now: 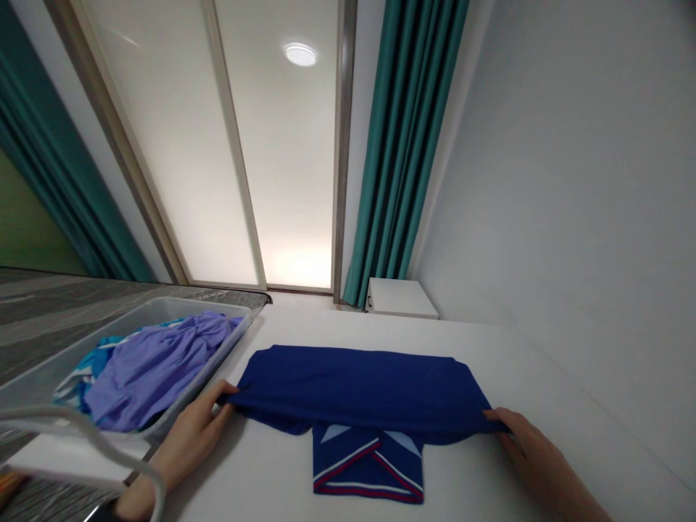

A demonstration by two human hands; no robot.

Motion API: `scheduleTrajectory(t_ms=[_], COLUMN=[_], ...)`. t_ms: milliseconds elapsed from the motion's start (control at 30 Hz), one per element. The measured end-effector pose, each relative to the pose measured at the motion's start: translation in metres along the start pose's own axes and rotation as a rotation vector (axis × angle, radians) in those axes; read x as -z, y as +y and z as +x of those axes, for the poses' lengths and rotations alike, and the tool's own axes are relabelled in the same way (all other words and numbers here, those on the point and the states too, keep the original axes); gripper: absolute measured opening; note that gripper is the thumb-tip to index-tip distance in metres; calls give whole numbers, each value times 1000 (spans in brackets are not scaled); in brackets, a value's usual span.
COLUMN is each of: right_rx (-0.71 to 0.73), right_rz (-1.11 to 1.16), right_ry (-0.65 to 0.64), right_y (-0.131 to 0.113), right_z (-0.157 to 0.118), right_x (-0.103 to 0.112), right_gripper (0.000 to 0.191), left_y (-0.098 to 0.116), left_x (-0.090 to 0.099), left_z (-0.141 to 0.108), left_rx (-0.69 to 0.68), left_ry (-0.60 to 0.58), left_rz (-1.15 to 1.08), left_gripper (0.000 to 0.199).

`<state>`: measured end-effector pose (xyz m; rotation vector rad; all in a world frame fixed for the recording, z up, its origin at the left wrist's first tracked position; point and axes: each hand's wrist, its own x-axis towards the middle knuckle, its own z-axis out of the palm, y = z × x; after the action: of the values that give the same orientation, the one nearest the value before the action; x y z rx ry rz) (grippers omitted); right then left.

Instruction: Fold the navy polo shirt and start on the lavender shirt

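A navy blue shirt lies folded across a white table, its body doubled into a wide band. The striped collar section, with white and red trim, sticks out toward me below the band. My left hand pinches the shirt's left edge between thumb and fingers. At the far end of the band, my right hand grips the right edge. Both hands hold the fabric close to the tabletop.
A translucent plastic bin at the table's left holds a crumpled lavender garment and teal patterned cloth. A white cord loops across the lower left. A small white cabinet stands beyond the table.
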<state>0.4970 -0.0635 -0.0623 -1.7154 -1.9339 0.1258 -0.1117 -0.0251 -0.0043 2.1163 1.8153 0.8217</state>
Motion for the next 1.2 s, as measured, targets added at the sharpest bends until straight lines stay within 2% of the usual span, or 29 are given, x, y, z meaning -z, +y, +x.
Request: scheduleTrajectory(t_ms=[67,167,233,367,533,733,867,933,1067,1200], right_rx=[-19,19,64,141,214,259,281,288,262,269], right_rz=[15,0,-12,2,-19,-52,-119,-148,-200,-249], right_ry=[-23,36,50,-18,3,24,162,191,47,-122], right_y=[-3,-10,-15,-19,-18,-29,-42,-53,-89,-120], right_z=[6,7,0,-18,-25,-23,-11,-2,15,24], right_x=[9,18,18,9,5,14,6,-5,-30,-48], right_gripper=[26,28,28,22,21,23,21,25,41,52], left_y=[4,3,-4,-20,-22,-19,-3,12,41,50], left_x=[5,9,9,3,-1,0,0,-6,-32,-59], left_z=[3,1,-7,-21,-22,-21,-17,-12,0,7], left_rx=[19,-32,-103,-235,-330,-412,-501,-559,-579,-589], left_ry=[-10,7,1,-41,-18,52,223,214,101,0], left_rz=[-61,-66,-34,15,131,347,468,466,449,460], left_gripper=[29,28,25,17,15,21,30,36,48,54])
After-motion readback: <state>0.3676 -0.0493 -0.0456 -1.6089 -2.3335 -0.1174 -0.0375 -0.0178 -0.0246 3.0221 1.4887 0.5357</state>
